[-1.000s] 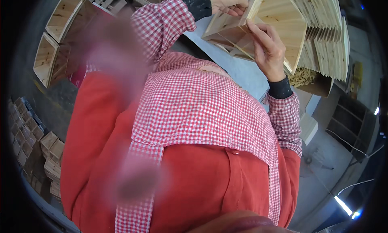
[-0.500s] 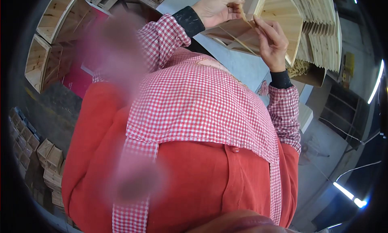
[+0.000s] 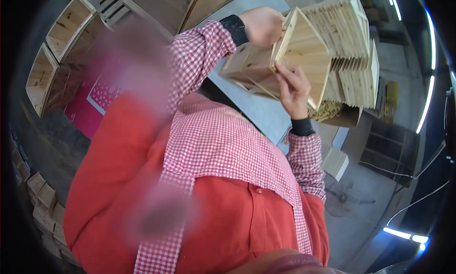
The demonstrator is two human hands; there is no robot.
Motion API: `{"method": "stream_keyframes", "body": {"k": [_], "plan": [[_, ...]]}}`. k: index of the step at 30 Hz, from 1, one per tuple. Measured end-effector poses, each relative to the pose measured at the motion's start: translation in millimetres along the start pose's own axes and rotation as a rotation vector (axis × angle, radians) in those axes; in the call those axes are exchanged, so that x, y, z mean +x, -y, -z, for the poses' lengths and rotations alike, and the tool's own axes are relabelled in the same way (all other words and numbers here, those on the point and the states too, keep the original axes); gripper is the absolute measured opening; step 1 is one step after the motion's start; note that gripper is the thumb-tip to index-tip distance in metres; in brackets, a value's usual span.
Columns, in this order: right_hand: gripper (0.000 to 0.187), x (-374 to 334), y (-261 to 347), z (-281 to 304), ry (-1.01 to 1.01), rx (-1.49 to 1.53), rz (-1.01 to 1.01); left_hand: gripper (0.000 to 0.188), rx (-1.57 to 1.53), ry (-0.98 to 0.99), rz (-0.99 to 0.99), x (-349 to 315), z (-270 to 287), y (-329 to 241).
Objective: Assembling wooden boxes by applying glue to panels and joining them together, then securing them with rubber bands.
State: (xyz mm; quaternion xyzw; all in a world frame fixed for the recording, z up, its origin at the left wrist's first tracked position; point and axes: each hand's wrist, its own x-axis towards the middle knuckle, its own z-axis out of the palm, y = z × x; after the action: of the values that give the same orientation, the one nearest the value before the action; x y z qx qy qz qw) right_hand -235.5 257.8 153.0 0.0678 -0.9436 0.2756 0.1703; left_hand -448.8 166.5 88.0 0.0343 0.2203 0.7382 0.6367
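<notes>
Both hands are at the rim of a pale wooden box point(image 3: 306, 48), which lies tilted on a grey-white tabletop point(image 3: 270, 119). My left hand point(image 3: 262, 27), smeared by motion, is closed at the box's far corner. At the near corner my right hand point(image 3: 295, 88) pinches with thumb and forefinger. Between them a thin tan rubber band seems to run along the rim, hard to tell from the wood. Another tan band point(image 3: 260, 87) crosses the side of the box. My left fingertips are partly hidden.
Stacks of nested wooden boxes point(image 3: 339, 24) stand behind, right of the box. Below them a cardboard box point(image 3: 351, 118) holds a heap of tan bands point(image 3: 327, 111). Two open wooden boxes point(image 3: 40, 76) are at far left, beside a pink sheet point(image 3: 83, 110). A fan point(image 3: 343, 197) stands at right.
Half a second ago my hands held the tan band stretched between them in front of the box. Now they are at the box's rim, and the view has shifted.
</notes>
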Motion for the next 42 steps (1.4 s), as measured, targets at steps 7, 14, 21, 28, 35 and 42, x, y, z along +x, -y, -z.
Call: {"method": "stream_keyframes", "body": {"k": [7, 14, 21, 28, 35, 42], "plan": [[0.034, 2.2, 7.7, -1.3, -0.012, 0.051, -0.075, 0.021, 0.092, -0.172, 0.040, 79.2, 5.5, -57.3], [0.033, -2.1, 0.1, -2.0, -0.037, 0.012, -0.050, 0.024, 0.532, -0.438, -0.083, 87.7, -15.1, -64.1], [0.035, 2.1, -0.1, -2.8, -0.057, -0.010, -0.055, 0.028, 1.229, -0.731, -0.420, 155.4, 29.8, -65.7], [0.036, -4.7, -15.1, 1.0, -0.115, -0.163, 0.051, 0.028, 0.820, -0.371, -0.269, 155.4, 16.9, -63.8], [0.038, -6.9, -14.0, 14.1, 0.022, 0.048, 0.115, 0.032, 1.030, -0.550, -0.329, 93.4, -16.2, -72.3], [0.038, -8.5, -155.0, 102.6, -0.278, -0.373, -0.315, 0.049, 2.400, -0.452, -0.930, 105.9, -49.8, -47.9]]}}
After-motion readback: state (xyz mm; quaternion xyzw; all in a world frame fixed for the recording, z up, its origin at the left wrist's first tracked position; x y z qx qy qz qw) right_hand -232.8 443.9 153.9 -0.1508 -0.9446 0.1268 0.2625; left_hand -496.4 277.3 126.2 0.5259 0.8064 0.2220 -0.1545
